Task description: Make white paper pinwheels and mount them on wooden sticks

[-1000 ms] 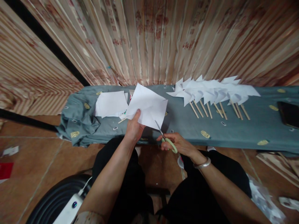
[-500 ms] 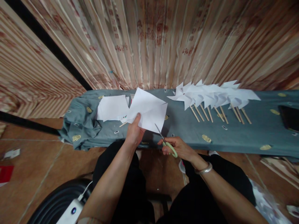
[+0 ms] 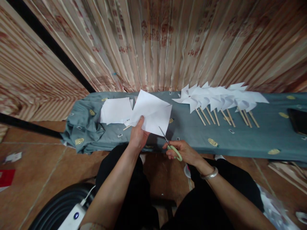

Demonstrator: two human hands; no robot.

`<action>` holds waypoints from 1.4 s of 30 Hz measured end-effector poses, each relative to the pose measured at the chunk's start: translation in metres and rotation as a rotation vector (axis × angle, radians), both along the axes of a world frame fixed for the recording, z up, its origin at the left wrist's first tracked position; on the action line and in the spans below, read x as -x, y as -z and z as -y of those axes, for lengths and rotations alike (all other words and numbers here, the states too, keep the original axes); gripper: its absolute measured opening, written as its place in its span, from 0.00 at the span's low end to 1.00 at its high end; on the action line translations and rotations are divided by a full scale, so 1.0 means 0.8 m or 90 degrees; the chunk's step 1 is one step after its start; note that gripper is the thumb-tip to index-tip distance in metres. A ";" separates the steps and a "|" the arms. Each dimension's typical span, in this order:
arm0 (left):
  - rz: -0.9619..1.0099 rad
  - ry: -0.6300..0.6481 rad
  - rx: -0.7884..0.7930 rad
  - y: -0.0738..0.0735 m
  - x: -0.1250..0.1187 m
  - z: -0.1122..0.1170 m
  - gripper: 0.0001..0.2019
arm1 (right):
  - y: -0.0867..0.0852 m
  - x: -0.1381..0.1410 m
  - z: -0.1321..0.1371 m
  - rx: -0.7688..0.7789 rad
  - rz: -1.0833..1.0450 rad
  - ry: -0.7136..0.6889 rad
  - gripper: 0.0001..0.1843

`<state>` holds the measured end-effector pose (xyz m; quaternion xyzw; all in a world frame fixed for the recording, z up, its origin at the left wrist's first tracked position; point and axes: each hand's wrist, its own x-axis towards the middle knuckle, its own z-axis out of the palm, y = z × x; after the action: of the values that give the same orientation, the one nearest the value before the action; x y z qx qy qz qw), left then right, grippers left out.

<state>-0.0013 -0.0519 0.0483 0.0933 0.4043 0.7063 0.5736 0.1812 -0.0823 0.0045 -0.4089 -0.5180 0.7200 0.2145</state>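
Observation:
My left hand (image 3: 139, 135) grips a white sheet of paper (image 3: 153, 110) by its lower left part, thumb on top. A slit runs in from the sheet's right corner. My right hand (image 3: 181, 150) is closed round the light green handles of a pair of scissors (image 3: 174, 151). Their blades lie at the paper's lower right edge; whether they are cutting into it I cannot tell. Left of the sheet lies a stack of white paper (image 3: 116, 110), with a thin stick (image 3: 126, 127) by its lower corner.
Several white paper pinwheels (image 3: 216, 97) on wooden sticks lie overlapping at the right of the cloth-covered table (image 3: 192, 137). A dark phone-like object (image 3: 297, 119) rests at the far right. Behind hangs a striped curtain (image 3: 153, 44). A white power bank (image 3: 73, 217) with a cable is at lower left.
Almost nothing differs. The paper, the scissors and both hands keep nearly the same place; the view has shifted very slightly.

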 end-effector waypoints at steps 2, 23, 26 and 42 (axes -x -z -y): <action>0.000 -0.002 0.000 -0.001 0.000 0.000 0.16 | 0.001 0.001 0.000 -0.001 0.001 0.003 0.26; -0.008 0.048 -0.001 0.006 -0.004 0.002 0.14 | 0.007 0.002 -0.001 -0.046 -0.020 0.003 0.26; -0.017 0.062 0.007 0.006 -0.007 0.003 0.13 | 0.004 0.001 -0.003 -0.061 -0.019 0.003 0.26; -0.041 0.096 0.043 0.003 -0.010 0.007 0.12 | 0.000 0.004 -0.004 -0.070 -0.002 0.019 0.28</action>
<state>0.0066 -0.0578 0.0456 0.1262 0.4380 0.6438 0.6146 0.1780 -0.0788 0.0045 -0.4031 -0.5504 0.6878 0.2481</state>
